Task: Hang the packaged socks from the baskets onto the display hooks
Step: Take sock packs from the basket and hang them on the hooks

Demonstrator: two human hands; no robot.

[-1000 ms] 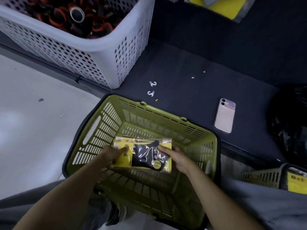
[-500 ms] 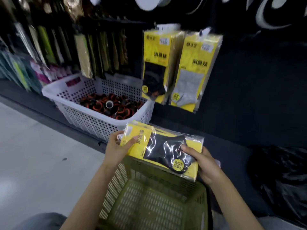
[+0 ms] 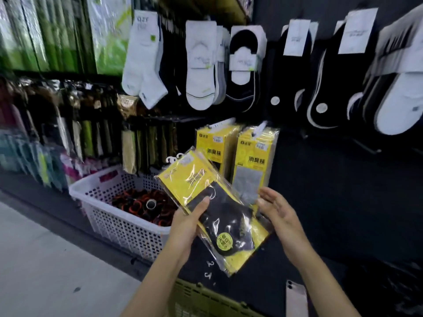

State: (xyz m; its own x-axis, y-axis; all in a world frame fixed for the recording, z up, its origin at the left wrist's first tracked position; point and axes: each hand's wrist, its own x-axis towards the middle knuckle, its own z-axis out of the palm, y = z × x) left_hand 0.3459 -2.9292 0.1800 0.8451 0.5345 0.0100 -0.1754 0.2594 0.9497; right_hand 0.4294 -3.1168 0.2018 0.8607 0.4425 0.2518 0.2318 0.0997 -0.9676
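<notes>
At the centre of the frame, your left grip (image 3: 190,223) is clasped on the packaged socks (image 3: 229,216), thumb pressed on the clear front and the other fingers hidden behind. The pack is yellow with a dark sock inside and is tilted, so its white hanger tab (image 3: 171,159) points to the upper left and its lower corner to the lower right. Your right grip (image 3: 277,213) is released, palm turned toward the pack and fingers loosely spread just beside its right edge; it may be brushing the plastic, but the blur hides that. Just behind the pack, two rows of hung yellow packs (image 3: 256,154) sit side by side on the dark display wall, with loose socks (image 3: 199,65) on cards hung above them. Left of centre, a white basket (image 3: 119,216) of dark and orange items stands on the low dark shelf (image 3: 332,225). Along the bottom edge you can see the rim of a green basket (image 3: 201,298) and, to its right, a phone (image 3: 296,300) lying on the shelf.
</notes>
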